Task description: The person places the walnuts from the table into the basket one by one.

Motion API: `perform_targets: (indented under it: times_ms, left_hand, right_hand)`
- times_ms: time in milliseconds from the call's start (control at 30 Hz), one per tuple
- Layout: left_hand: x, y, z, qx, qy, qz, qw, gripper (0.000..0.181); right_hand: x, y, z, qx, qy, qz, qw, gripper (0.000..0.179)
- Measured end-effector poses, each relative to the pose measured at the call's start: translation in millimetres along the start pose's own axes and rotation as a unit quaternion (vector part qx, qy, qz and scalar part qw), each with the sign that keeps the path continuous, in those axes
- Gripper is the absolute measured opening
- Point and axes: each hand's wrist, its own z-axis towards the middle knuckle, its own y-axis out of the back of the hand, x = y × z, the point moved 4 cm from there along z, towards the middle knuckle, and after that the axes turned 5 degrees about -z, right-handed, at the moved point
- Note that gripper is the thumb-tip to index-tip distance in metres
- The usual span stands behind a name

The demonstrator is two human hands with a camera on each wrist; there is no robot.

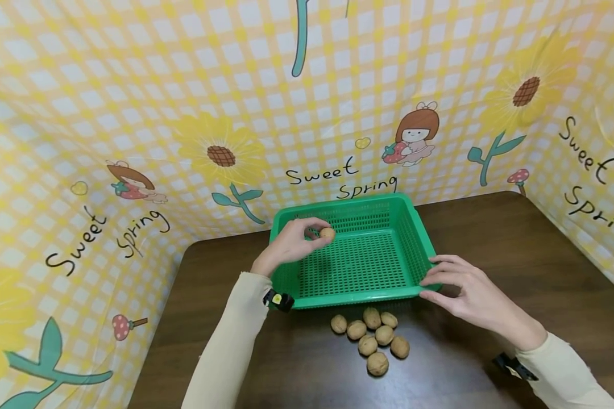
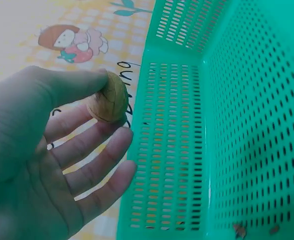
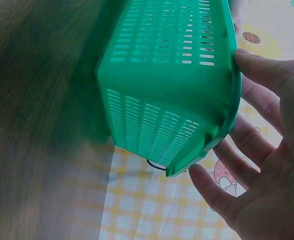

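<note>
Between the thumb and fingertips of my left hand a walnut is pinched, above the left part of the green plastic basket. In the left wrist view the walnut sits at the thumb tip, and the other fingers spread loosely below it. My right hand is at the basket's front right corner. There the thumb touches the rim and the fingers, fairly straight, lie along the right side. On the table, in front of the basket, several walnuts lie in a loose group.
The dark wooden table carries the basket near its back edge. A yellow checked cloth with flower and girl prints hangs behind and at both sides. In the left wrist view, small brown bits show at the basket's bottom edge.
</note>
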Motion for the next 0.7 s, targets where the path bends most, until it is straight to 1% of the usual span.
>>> perform_targets:
  times_ms: [167,400,500,700]
  left_hand:
    - [10.1,-0.9,16.2,0.002,0.017,-0.003,0.9999,0.042]
    - [27.7,-3.1,30.4,0.012,0.048,0.007,0.9988,0.043]
    - [35.7,-8.2,35.6,0.025,0.062,0.017,0.9976,0.042]
    - [45.5,-22.7,41.6,0.073,0.096,0.034,0.9921,0.037]
  right_hand:
    - [1.7,1.0,0.0,-0.007,0.008,0.001,0.9999,0.034]
    - [0.4,-0.2,0.9,-0.018,0.019,0.002,0.9997,0.037]
    - [-0.2,-0.3,0.4,-0.019,0.018,0.003,0.9997,0.037]
    - [0.4,-1.1,-0.8,-0.018,0.016,0.004,0.9997,0.038]
